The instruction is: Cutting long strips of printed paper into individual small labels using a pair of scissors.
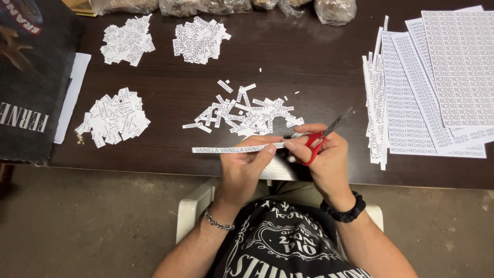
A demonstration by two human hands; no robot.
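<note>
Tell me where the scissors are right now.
In the head view, the red-handled scissors are in the right hand, at the table's near edge, right of the paper strip held by the left hand.

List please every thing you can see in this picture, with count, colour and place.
table: one, dark brown, under everything
label piles: four, white, left and middle of table
strip: one, white, in left hand
scissors: one, red handles, in right hand
sheets: several, white, right side
bags: several, clear, far edge
dark bag: one, left edge
chair: one, white, under the person
left hand: bracelet on wrist
right hand: black band on wrist
</note>
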